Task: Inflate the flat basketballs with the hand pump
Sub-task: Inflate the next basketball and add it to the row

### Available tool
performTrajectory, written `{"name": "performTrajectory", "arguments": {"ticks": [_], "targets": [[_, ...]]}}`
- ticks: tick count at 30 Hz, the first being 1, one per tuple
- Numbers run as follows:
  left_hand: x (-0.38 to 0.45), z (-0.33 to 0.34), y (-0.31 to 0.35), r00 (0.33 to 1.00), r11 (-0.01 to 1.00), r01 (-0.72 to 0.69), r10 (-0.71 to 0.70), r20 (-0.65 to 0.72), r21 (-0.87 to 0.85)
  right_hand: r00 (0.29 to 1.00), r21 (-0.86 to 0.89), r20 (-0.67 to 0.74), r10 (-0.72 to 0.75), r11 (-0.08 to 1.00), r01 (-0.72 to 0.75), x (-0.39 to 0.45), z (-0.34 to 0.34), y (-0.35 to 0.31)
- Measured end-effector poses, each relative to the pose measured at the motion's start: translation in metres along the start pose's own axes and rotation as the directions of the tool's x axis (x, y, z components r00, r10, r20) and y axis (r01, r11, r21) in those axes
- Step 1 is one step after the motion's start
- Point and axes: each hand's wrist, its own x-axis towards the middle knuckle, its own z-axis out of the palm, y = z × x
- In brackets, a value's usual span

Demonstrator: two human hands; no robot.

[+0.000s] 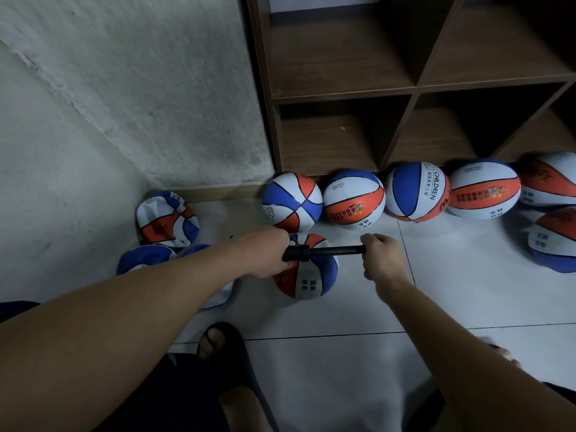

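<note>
A black hand pump [324, 252] lies level above a red, white and blue basketball [307, 277] on the tiled floor. My left hand [268, 252] grips the pump's thick barrel at its left end. My right hand [381, 258] grips the handle at the right end, with the thin rod drawn out between the two hands. The needle and the ball's valve are hidden behind my left hand. Crumpled flat balls [166, 218] lie to the left near the wall, with one [145, 258] partly under my left forearm.
Several round balls [353, 198] line the foot of a brown wooden shelf unit [414, 85], and others [553, 238] sit at the far right. A rough white wall [93, 120] closes the left side. My sandalled foot [218, 341] rests on the tiles below the pump.
</note>
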Motion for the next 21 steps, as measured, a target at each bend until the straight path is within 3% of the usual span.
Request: {"name": "performTrajectory", "arguments": {"ticks": [4, 12, 21], "targets": [[0.0, -0.005, 0.003, 0.999, 1.0, 0.001, -0.001, -0.034, 0.018, 0.99, -0.033, -0.11, -0.092, 0.996, 0.089, -0.034, 0.037, 0.002], [-0.001, 0.006, 0.015, 0.999, 0.996, -0.031, 0.034, -0.036, 0.086, 0.984, -0.035, -0.017, -0.178, 0.984, 0.177, -0.061, 0.07, 0.007], [0.0, 0.005, 0.016, 0.999, 0.999, -0.035, 0.035, -0.022, 0.037, 0.984, -0.064, 0.064, -0.167, 0.983, 0.171, -0.053, 0.069, 0.007]]}}
